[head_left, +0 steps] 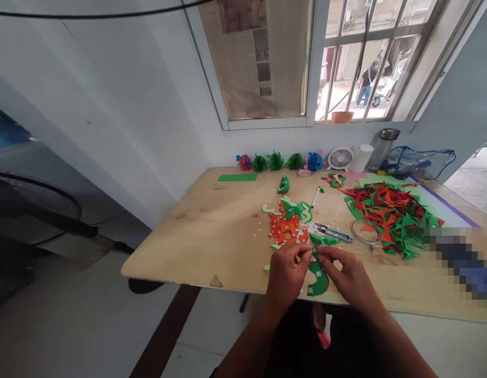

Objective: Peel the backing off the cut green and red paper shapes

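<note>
Wooden table (227, 226), green curved piece (320, 281) just below both hands' fingers (308, 255)

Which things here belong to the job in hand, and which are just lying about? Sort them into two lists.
Likely in the job:
- green curved piece, by both hands
- orange pieces with white squares
- blue-handled snips
- red and green heap, perhaps scraps

Probably just lying about:
- small white fan
- lidded clear bottle
- blue-edged clear pouch
- flowerpot
</note>
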Available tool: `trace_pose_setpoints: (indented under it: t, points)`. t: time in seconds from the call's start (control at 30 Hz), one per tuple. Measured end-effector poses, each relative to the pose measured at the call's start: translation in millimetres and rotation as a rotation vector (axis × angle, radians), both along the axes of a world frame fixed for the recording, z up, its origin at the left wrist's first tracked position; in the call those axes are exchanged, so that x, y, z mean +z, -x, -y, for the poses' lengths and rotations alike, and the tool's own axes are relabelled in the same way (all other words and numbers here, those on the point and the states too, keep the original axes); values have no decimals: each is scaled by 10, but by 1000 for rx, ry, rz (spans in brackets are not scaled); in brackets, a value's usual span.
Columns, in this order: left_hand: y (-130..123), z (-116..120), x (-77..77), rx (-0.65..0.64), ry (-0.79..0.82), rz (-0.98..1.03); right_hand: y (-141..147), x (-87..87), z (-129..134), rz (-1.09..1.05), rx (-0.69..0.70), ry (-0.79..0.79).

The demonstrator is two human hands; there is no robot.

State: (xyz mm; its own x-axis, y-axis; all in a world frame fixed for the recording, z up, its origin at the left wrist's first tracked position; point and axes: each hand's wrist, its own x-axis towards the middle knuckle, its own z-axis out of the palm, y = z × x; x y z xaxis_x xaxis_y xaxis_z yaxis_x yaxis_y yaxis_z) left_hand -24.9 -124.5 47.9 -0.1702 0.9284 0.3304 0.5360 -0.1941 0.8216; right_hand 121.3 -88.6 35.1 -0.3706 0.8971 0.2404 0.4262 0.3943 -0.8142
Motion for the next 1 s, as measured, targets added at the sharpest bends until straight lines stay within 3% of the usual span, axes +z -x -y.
trace_pose_setpoints:
  t: [0.17, 0.67, 1.0]
  points:
    - [19, -34, 15, -20, -8, 11, 10, -4, -32, -1, -10, -5]
    - [118, -133, 3, -159, -135, -467, 24, 73, -83, 121, 55, -124]
    - [77, -127, 35, -74, -66, -203, 26, 61, -111, 80, 27, -66]
